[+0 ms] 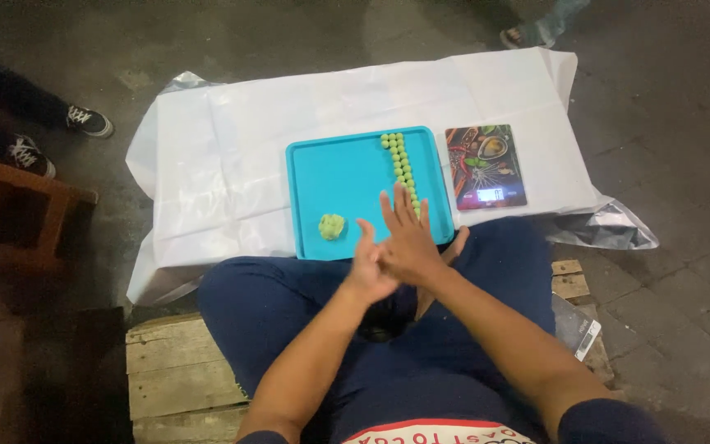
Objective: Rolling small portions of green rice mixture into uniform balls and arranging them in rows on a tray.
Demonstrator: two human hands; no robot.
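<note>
Pressing palm to palm above the lap, the right hand [408,238] lies over the left hand [369,267], fingers straight and slightly spread; anything between them is hidden. Beyond, a turquoise plastic tray [347,177] holds a green dough lump [331,226] and a row of small green dough balls [401,168] running lengthwise away from the person.

Light falls from above onto the white plastic sheet [289,123], the brightest surface in view; around it the paved ground sinks into dimness, darkest at the upper corners. The crumpled edge right of the sheet throws back a silvery glare. The turquoise tray [347,177] on the sheet is evenly lit, with hardly any shadow under the small green balls [402,168]. Both pressed-together hands (the left hand [367,267] and right hand [408,238]) look slightly smeared, possibly motion blur. Left of the sheet, the frame edge is soft and murky.
</note>
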